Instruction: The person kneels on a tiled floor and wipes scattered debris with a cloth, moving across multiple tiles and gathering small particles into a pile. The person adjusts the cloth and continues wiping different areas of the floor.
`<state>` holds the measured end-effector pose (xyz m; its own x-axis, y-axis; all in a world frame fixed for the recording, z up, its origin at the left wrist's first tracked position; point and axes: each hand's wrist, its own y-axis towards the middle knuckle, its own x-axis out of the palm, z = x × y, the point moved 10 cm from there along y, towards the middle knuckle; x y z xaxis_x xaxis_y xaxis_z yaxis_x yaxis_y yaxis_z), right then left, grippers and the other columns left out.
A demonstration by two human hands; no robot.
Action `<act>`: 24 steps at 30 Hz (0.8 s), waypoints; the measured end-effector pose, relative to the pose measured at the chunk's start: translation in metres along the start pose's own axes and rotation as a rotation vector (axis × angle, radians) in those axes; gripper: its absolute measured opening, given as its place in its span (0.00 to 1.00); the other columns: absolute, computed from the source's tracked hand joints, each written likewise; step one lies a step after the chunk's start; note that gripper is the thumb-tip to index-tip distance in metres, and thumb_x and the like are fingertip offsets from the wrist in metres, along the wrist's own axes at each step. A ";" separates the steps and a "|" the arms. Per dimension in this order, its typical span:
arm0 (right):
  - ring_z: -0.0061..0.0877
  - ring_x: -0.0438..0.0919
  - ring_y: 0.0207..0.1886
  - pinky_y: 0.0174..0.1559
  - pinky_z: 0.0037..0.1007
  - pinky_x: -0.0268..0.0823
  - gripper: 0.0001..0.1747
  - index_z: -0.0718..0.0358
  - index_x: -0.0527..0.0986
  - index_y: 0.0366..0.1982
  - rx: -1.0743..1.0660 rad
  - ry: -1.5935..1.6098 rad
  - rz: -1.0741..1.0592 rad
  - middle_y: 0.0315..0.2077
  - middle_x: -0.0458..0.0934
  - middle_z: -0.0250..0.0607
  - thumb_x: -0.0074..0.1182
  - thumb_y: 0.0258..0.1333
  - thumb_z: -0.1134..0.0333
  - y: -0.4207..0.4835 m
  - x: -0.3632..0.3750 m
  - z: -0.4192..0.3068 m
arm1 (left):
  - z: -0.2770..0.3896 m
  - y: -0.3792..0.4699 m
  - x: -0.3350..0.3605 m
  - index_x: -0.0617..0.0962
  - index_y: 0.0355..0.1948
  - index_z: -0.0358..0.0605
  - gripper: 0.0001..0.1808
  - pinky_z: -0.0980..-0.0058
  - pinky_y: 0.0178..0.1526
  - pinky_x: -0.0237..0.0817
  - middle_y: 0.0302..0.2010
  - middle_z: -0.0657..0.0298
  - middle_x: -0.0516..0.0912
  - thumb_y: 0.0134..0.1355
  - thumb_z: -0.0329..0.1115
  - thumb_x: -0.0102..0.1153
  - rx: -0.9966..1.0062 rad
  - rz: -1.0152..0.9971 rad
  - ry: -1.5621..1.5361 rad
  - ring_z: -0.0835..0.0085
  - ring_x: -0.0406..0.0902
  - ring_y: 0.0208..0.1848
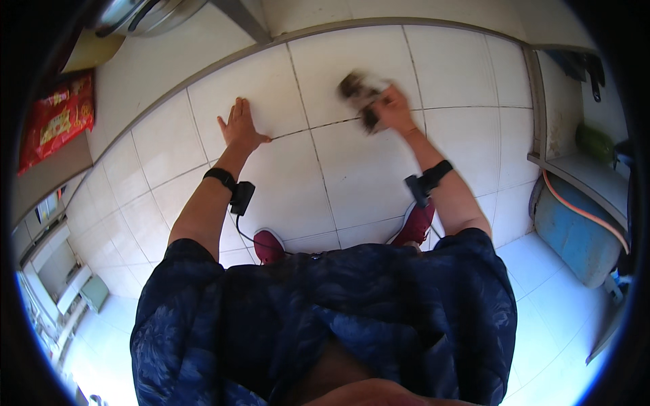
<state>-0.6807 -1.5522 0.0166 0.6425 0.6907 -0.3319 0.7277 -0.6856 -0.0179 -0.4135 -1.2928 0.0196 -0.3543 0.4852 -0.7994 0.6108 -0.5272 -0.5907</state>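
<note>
My right hand (394,107) grips a crumpled brown-and-white cloth (361,91) against the white tiled surface (360,167). Motion blurs both the cloth and the fingers, so the fabric's edges and pattern are unclear. Off to the left, my left hand (238,127) rests palm down on the same tiles with its fingers spread and nothing in them. Dark grout lines run between the tiles, some of them close to both hands.
A red printed packet (58,119) and a metal pot (162,18) are at the upper left. To the right are a grey shelf (594,175), a blue container (571,231) and an orange hose (584,213). My maroon shoes (269,247) show below.
</note>
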 end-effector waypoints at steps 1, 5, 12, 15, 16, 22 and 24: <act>0.31 0.70 0.29 0.35 0.30 0.69 0.07 0.61 0.70 0.29 0.129 -0.039 0.081 0.30 0.72 0.41 0.55 0.47 0.76 0.012 -0.037 0.022 | 0.000 0.000 0.000 0.50 0.76 0.50 0.71 0.45 0.76 0.37 0.78 0.66 0.48 0.36 0.52 0.82 -0.002 0.005 -0.001 0.71 0.46 0.79; 0.46 0.76 0.47 0.54 0.45 0.70 0.18 0.58 0.77 0.44 0.356 -0.927 0.366 0.50 0.75 0.48 0.55 0.50 0.61 0.059 -0.141 0.053 | -0.002 0.001 0.002 0.51 0.76 0.51 0.70 0.45 0.76 0.39 0.78 0.66 0.49 0.35 0.49 0.83 -0.011 0.012 -0.066 0.70 0.46 0.79; 0.45 0.69 0.58 0.56 0.45 0.68 0.17 0.57 0.79 0.46 0.042 -0.885 0.058 0.60 0.68 0.38 0.54 0.54 0.64 0.110 0.065 0.002 | -0.003 0.003 0.005 0.50 0.76 0.53 0.70 0.46 0.76 0.39 0.78 0.67 0.48 0.37 0.49 0.83 -0.014 0.008 -0.068 0.70 0.45 0.79; 0.39 0.71 0.53 0.52 0.43 0.67 0.13 0.58 0.81 0.39 -0.307 -0.908 -0.222 0.54 0.72 0.36 0.58 0.48 0.70 0.052 0.174 -0.057 | -0.005 0.003 0.005 0.51 0.76 0.54 0.70 0.45 0.76 0.40 0.78 0.67 0.49 0.36 0.49 0.83 -0.020 0.012 -0.069 0.70 0.46 0.79; 0.39 0.71 0.53 0.52 0.43 0.67 0.13 0.59 0.81 0.38 -0.361 -0.827 -0.252 0.54 0.72 0.36 0.59 0.46 0.70 0.029 0.190 -0.072 | -0.005 0.003 0.004 0.51 0.76 0.54 0.70 0.44 0.76 0.40 0.78 0.68 0.49 0.36 0.49 0.83 -0.015 0.024 -0.071 0.70 0.46 0.79; 0.32 0.76 0.48 0.51 0.32 0.71 0.14 0.62 0.79 0.36 -0.404 -0.502 -0.529 0.48 0.78 0.37 0.54 0.45 0.81 -0.050 0.199 -0.090 | -0.009 0.005 0.006 0.48 0.76 0.53 0.71 0.44 0.76 0.40 0.79 0.68 0.46 0.38 0.56 0.80 -0.022 0.016 -0.011 0.71 0.45 0.79; 0.32 0.77 0.46 0.48 0.32 0.72 0.14 0.63 0.79 0.37 -0.066 -0.058 -0.415 0.46 0.78 0.37 0.53 0.46 0.81 -0.037 0.143 -0.064 | -0.007 0.006 0.008 0.47 0.77 0.54 0.72 0.44 0.75 0.42 0.79 0.68 0.46 0.38 0.60 0.79 0.005 0.007 0.033 0.71 0.45 0.79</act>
<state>-0.6005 -1.4132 0.0299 0.2784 0.8897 -0.3619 0.9369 -0.3345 -0.1016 -0.4075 -1.2868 0.0107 -0.3263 0.5039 -0.7997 0.6095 -0.5346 -0.5855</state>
